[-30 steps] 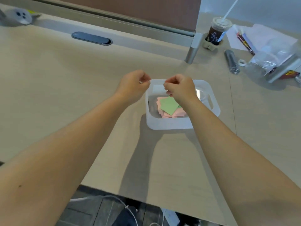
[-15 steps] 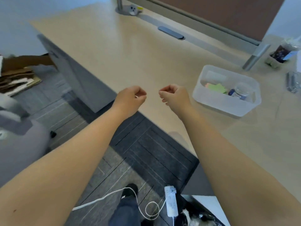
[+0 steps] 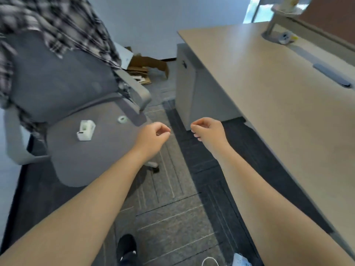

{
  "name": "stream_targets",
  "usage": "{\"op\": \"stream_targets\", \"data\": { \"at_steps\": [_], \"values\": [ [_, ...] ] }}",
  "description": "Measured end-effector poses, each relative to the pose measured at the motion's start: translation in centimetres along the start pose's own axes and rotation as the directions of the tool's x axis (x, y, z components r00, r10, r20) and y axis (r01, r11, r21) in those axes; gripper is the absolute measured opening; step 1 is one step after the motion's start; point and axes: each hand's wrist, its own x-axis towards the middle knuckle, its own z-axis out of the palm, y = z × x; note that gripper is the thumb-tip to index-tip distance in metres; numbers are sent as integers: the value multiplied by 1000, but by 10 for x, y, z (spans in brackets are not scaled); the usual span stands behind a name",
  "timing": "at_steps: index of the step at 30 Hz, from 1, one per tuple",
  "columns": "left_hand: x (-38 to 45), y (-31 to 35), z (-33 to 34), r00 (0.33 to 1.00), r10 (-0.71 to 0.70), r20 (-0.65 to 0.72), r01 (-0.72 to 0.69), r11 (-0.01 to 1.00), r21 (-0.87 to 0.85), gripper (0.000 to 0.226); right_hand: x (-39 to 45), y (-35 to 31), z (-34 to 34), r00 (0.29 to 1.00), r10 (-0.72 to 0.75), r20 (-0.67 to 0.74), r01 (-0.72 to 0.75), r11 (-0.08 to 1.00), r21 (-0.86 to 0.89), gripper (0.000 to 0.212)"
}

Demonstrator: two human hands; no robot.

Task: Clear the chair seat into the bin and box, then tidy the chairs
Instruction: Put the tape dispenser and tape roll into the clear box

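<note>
A grey office chair (image 3: 63, 150) stands at the left with a checked shirt (image 3: 57, 22) draped over its backrest. On its seat lie a small white box-shaped holder (image 3: 85, 130) and a small roll of clear tape (image 3: 122, 119) near the right armrest. My left hand (image 3: 153, 137) hovers by the seat's right edge, fingers curled shut with nothing in them. My right hand (image 3: 208, 131) hangs over the floor between chair and desk, also loosely closed and empty. The bin and box are out of view.
A light wooden desk (image 3: 278, 96) fills the right side, with a grey side panel (image 3: 194, 89) under its left end. Flattened cardboard (image 3: 146, 68) lies on the floor behind the chair. A white cable and power strip (image 3: 240, 261) lie near my shoe (image 3: 126, 248).
My view has swung left from the clear box on the desk to the chair. Both hands have left the box and now hang closed over the floor beside the seat.
</note>
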Motion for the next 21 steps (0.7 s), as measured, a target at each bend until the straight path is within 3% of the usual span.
{"op": "stream_targets", "data": {
  "at_steps": [6, 11, 18, 21],
  "values": [
    [34, -85, -88, 995, -79, -55, 77, 996, -46, 16, 32, -32, 118, 997, 5, 76, -3, 1000, -29, 25],
    [63, -148, -149, 974, -182, -137, 174, 982, -68, 18, 64, -50, 202, 994, 39, 101, -33, 997, -66, 7],
    [96, -225, -194, 881, -396, -258, 361, 916, -174, 24, 104, -50, 285, 982, 64, 175, -40, 990, -135, 4],
    [110, -259, -199, 843, -467, -266, 425, 882, -202, 31, 128, -39, 315, 977, 77, 200, -45, 986, -160, 18]
  ]
}}
